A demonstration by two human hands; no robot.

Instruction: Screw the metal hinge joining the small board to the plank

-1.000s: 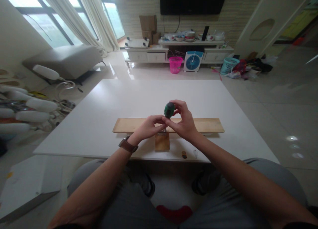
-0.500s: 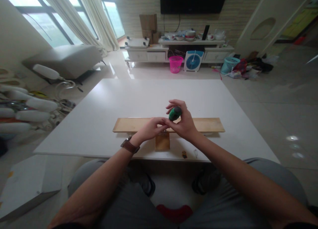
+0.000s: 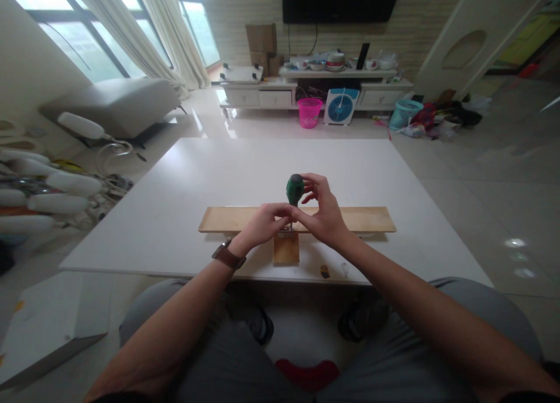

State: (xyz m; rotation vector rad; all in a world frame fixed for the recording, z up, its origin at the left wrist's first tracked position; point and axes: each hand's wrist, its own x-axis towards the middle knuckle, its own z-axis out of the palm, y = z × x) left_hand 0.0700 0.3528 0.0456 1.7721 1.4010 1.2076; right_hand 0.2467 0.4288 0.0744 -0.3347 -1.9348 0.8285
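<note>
A green-handled screwdriver (image 3: pixel 294 188) stands nearly upright over a small metal bracket (image 3: pixel 285 234) where a long wooden plank (image 3: pixel 359 218) meets a short wooden block (image 3: pixel 286 250). My right hand (image 3: pixel 321 213) is closed round the handle from the right, thumb and fingertips on it. Pinched at the screwdriver's shaft just above the bracket is my left hand (image 3: pixel 261 224), which wears a brown watch on the wrist. The screwdriver's tip is hidden behind my fingers.
The wood lies near the front edge of a white table (image 3: pixel 219 175). Two small bits (image 3: pixel 324 270) lie by that edge, right of the block. Beyond the table are a TV cabinet, a pink basket (image 3: pixel 308 112) and a teal basket. A white board lies on the floor at left.
The screwdriver handle tilted right half a second ago and now stands upright again, a little left. My right fingers have shifted round it; my left hand has stayed at the shaft.
</note>
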